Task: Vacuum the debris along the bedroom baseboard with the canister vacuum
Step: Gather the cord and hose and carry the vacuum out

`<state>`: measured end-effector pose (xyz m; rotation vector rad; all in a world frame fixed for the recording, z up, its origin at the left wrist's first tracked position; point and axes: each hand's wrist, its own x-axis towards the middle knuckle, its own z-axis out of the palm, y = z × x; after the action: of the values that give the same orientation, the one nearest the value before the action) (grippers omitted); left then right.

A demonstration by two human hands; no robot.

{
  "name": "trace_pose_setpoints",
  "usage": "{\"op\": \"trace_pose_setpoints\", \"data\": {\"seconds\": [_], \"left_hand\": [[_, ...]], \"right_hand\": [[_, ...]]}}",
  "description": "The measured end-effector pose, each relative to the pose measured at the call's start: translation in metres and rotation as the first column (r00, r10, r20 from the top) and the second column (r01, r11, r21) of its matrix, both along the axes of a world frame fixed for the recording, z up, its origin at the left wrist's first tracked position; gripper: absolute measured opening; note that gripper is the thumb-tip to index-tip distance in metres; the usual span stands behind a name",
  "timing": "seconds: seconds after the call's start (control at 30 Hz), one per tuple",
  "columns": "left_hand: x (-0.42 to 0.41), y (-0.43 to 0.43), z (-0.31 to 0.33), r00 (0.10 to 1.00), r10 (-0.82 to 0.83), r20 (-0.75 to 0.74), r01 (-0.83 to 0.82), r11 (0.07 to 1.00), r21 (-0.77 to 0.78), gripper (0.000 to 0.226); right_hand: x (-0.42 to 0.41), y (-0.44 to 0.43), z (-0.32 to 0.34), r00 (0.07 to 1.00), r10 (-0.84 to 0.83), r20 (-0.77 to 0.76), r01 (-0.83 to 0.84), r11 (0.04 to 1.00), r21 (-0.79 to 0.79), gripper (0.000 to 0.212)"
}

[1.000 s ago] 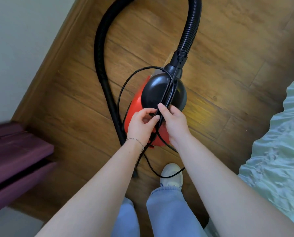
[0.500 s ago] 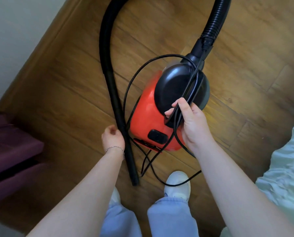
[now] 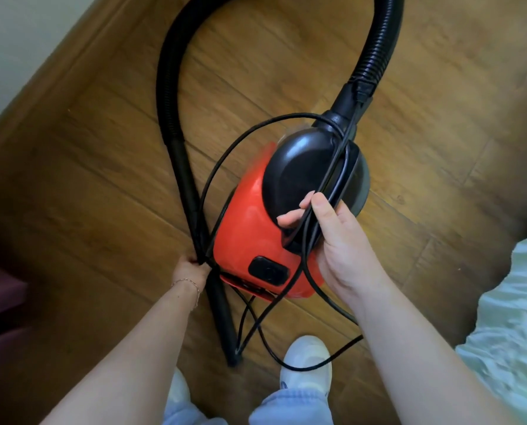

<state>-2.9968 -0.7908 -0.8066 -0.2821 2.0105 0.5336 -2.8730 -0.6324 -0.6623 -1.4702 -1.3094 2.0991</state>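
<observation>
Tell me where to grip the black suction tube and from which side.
Grip the suction tube on its smooth rigid stretch, below the ribbed hose, coming from its wall side: the red canister and loose cord crowd the other side. The left hand holds it there now.

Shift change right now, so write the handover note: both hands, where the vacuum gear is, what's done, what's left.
Left hand: grips the black wand low down, beside the canister.
Right hand: curled round the top handle of the canister vacuum, with strands of the power cord caught in the grip.
The hose arcs from the canister's front round to the wand. The cord hangs in loose loops around the body.
The baseboard runs along the wall, upper left.
Done: vacuum and wand in hand.
Left: probably untangle the cord, power up, then vacuum along the baseboard. No plug or socket in view.
</observation>
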Motion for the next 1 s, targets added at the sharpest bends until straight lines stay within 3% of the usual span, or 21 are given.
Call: {"op": "trace_pose_setpoints", "data": {"seconds": [0.23, 0.33, 0.43, 0.5, 0.6, 0.73, 0.8, 0.9, 1.0], "left_hand": [[-0.005, -0.003, 0.027, 0.999, 0.020, -0.029, -0.017, 0.994, 0.104, 0.047], [-0.011, -0.013, 0.048, 0.994, 0.008, -0.106, 0.019, 0.968, 0.252, 0.057], [-0.018, -0.014, 0.066, 0.974, -0.132, -0.184, 0.197, 0.897, 0.396, 0.050], [-0.021, -0.012, 0.071, 0.946, -0.244, -0.215, 0.312, 0.867, 0.390, 0.043], [-0.023, -0.009, 0.079, 0.896, -0.367, -0.248, 0.433, 0.843, 0.318, 0.055], [-0.026, -0.004, 0.090, 0.666, -0.626, -0.405, 0.738, 0.631, 0.238, 0.066], [-0.029, 0.001, 0.095, 0.507, -0.725, -0.466, 0.849, 0.514, 0.124, 0.066], [-0.035, 0.009, 0.099, 0.191, -0.757, -0.625, 0.939, 0.326, -0.108, 0.066], [-0.037, 0.026, 0.115, -0.005, -0.728, -0.686, 0.942, 0.226, -0.247, 0.057]], "right_hand": [[-0.001, -0.003, 0.001, 0.994, -0.104, -0.040, 0.103, 0.994, -0.022, 0.019], [0.002, -0.004, 0.005, 0.992, -0.125, -0.031, 0.122, 0.991, -0.061, 0.016], [0.004, -0.005, 0.010, 0.993, -0.115, -0.015, 0.113, 0.990, -0.089, 0.016], [0.004, -0.005, 0.012, 0.994, -0.112, 0.001, 0.111, 0.989, -0.096, 0.016], [0.006, -0.005, 0.015, 0.994, -0.113, 0.013, 0.114, 0.987, -0.115, 0.015], [0.015, -0.007, 0.021, 0.994, -0.111, 0.026, 0.113, 0.984, -0.140, 0.015], [0.023, -0.009, 0.022, 0.995, -0.094, 0.036, 0.099, 0.983, -0.155, 0.015], [0.034, -0.011, 0.027, 0.996, -0.074, 0.057, 0.084, 0.979, -0.187, 0.016], [0.043, -0.013, 0.037, 0.993, -0.094, 0.068, 0.107, 0.968, -0.225, 0.016]]}}
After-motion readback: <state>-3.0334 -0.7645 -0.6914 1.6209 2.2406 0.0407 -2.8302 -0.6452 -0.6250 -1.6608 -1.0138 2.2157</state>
